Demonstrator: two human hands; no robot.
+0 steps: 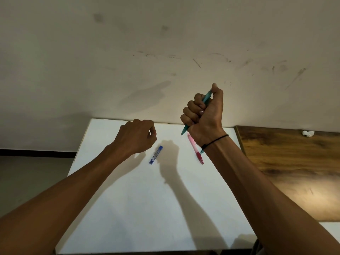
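Teal pencil [205,100], fisted upright in your right hand [204,116] above the white table [128,199], thumb capping its top; a slackened grip could, I judge, drop it onto the pink pencil [195,149] below. Your left hand [137,137] hovers curled near the blue lead case [156,154], fingertips seemingly pinching a thin pale sliver [150,132] that could snap or slip away.

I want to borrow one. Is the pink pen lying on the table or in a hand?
Lying: the pink pen rests flat on the white table, no fingers on it; the right hand grips a teal pen.
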